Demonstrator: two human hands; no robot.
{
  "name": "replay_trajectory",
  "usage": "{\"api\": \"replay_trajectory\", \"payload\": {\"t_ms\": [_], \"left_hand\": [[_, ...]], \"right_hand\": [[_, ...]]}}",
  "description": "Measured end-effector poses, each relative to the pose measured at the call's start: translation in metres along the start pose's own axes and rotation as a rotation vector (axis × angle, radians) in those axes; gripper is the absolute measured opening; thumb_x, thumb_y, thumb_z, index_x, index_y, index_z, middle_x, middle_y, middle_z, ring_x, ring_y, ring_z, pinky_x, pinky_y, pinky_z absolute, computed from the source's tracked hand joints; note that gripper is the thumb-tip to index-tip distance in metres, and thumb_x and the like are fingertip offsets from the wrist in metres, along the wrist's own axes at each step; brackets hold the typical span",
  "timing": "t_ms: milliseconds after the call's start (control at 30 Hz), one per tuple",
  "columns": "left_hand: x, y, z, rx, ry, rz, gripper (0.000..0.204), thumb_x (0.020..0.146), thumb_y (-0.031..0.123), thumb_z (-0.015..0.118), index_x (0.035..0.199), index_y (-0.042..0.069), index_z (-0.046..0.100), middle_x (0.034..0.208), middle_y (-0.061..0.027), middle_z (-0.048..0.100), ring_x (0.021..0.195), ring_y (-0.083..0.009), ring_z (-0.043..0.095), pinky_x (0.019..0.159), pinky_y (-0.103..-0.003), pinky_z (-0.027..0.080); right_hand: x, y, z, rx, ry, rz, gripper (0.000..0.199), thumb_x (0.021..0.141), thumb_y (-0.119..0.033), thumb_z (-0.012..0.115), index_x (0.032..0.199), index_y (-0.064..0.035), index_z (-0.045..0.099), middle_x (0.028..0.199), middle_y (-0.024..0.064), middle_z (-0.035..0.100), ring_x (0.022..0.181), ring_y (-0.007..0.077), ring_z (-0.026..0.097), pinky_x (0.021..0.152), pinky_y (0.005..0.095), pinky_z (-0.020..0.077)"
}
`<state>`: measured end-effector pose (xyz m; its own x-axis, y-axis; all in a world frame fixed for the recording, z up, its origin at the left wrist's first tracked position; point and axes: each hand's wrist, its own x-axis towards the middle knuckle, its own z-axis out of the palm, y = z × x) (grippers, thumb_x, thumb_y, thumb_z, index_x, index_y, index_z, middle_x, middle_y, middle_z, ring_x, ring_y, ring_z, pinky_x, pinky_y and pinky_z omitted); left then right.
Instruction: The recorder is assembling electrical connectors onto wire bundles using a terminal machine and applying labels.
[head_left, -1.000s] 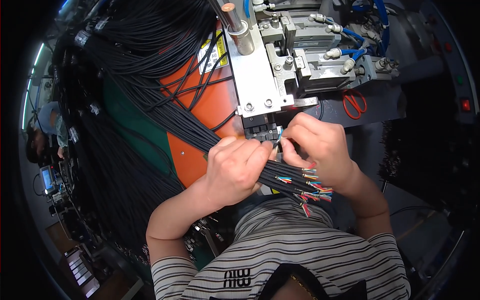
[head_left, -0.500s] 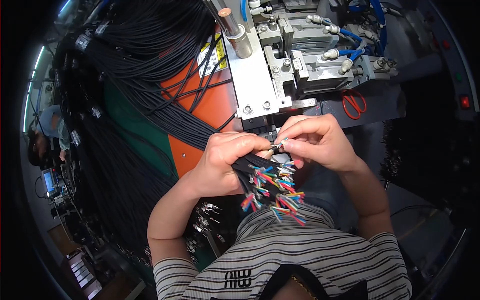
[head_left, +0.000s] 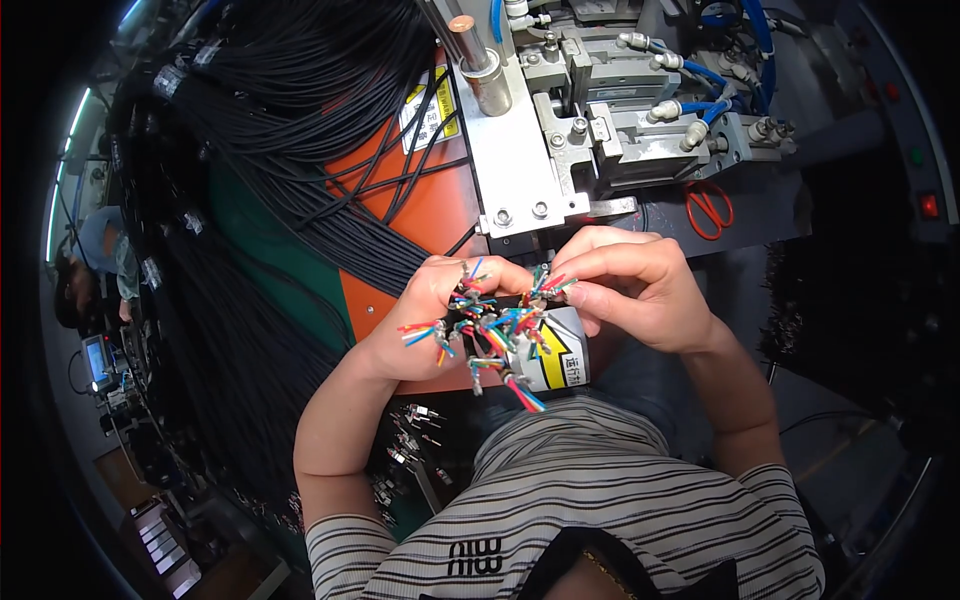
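A fanned bunch of multicoloured thin wires (head_left: 490, 325) sits between the left hand (head_left: 425, 320) and right hand (head_left: 635, 290). Behind both hands stands the grey metal machine (head_left: 580, 130); red-handled scissors (head_left: 708, 208) lie behind the right hand, black cable bundles (head_left: 270, 150) left of the left hand.

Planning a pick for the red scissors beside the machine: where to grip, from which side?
Grip the scissors across the shut blades just above the handle loops, coming straight down. They lie flat on the grey bench, loops nearest the person, and the machine crowds the far side.
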<state>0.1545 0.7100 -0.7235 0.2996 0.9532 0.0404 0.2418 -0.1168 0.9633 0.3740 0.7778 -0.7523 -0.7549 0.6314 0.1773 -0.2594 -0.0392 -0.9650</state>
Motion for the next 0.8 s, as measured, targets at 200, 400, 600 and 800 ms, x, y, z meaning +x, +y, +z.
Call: {"api": "replay_trajectory", "payload": {"t_ms": [200,400,600,800], "left_hand": [[-0.003,0.006,-0.003,0.027,-0.005,-0.038,0.003,0.089,0.003,0.067,0.089,0.006,0.068,0.077,-0.0034,0.07,0.07,-0.0106,0.066,0.064,-0.025,0.051],[-0.003,0.004,-0.007,-0.019,-0.041,-0.048,0.004,0.089,0.002,0.067,0.088,0.006,0.066,0.08,-0.0022,0.069,0.073,-0.0104,0.065,0.065,-0.026,0.051],[-0.001,0.001,0.011,0.184,0.02,0.072,0.019,0.079,0.0,0.071,0.096,0.002,0.065,0.083,-0.0086,0.067,0.075,-0.0191,0.066,0.066,-0.032,0.051],[0.0,-0.007,0.028,0.897,0.071,0.299,0.052,0.063,0.014,0.075,0.111,-0.001,0.064,0.091,-0.0126,0.062,0.076,-0.028,0.063,0.064,-0.034,0.051]], "right_hand": [[0.002,-0.002,0.004,0.006,0.006,-0.02,0.015,0.09,0.006,0.06,0.103,0.0069,0.068,0.094,0.0108,0.064,0.063,0.0083,0.06,0.055,0.0202,0.0476],[0.002,-0.007,0.002,0.028,0.016,0.056,0.013,0.088,0.005,0.062,0.1,0.0062,0.069,0.092,0.0102,0.064,0.062,0.0078,0.059,0.052,0.0209,0.0464],[0.006,-0.01,0.001,-0.612,0.101,-0.138,0.003,0.081,-0.001,0.069,0.081,0.0003,0.066,0.074,0.0069,0.059,0.051,0.0133,0.057,0.045,0.0253,0.0431],[0.003,0.008,-0.003,-1.171,0.145,-0.129,0.015,0.078,-0.013,0.067,0.07,-0.0035,0.058,0.069,0.0108,0.054,0.054,0.0299,0.06,0.046,0.04,0.0448]]}}
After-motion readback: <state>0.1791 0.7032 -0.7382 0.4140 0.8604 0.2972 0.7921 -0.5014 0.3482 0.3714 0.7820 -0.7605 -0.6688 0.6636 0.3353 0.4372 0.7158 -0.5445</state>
